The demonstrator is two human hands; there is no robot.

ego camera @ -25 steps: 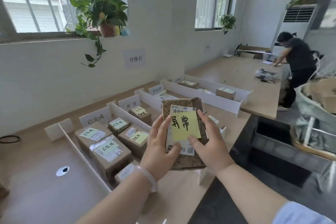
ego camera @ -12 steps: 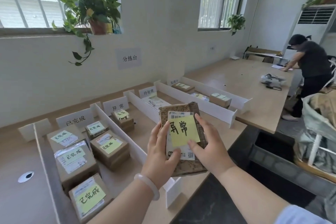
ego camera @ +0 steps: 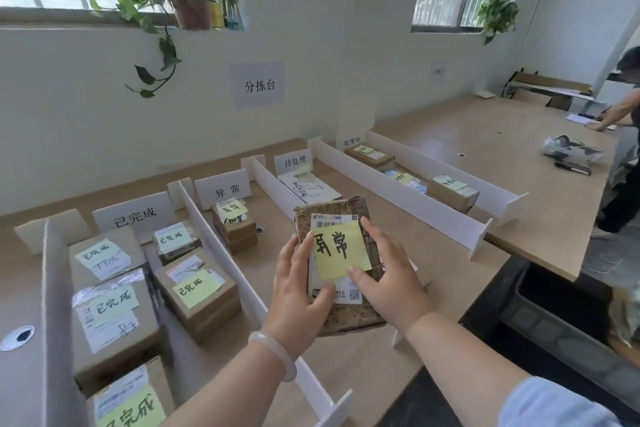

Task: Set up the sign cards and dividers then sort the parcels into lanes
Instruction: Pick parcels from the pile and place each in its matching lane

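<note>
Since the frame half a second back the view has swung so that the lanes sit more squarely ahead, and the grip has not changed. The left hand (ego camera: pixel 298 291) holds the parcel (ego camera: pixel 346 317) by its left edge, thumb laid over the lower label. The right hand (ego camera: pixel 393 282) clasps the right edge, fingertips on the corner of the yellow sticky note (ego camera: pixel 341 250) reading 异常. The parcel is held above the table (ego camera: pixel 367 378), face tilted toward the camera. Its long axis points away from the person, roughly parallel to the dividers.

What the next move turns on, I judge, is that the 异常 lane (ego camera: pixel 270 241) lies ahead and slightly left of the hands, so the left hand is nearer it. That lane runs between the left divider (ego camera: pixel 221 253) and the right divider (ego camera: pixel 273 184), whose near part the parcel hides. At its far end, just before the 异常 sign card (ego camera: pixel 223 189), stands one stack of boxes (ego camera: pixel 235 229).

Five 已完成 boxes (ego camera: pixel 114 315) fill the lane toward the table's left edge. The 待处理 lane holds flat white mailers (ego camera: pixel 308 185), and the 处理中 lane several cartons (ego camera: pixel 450 191).
</note>
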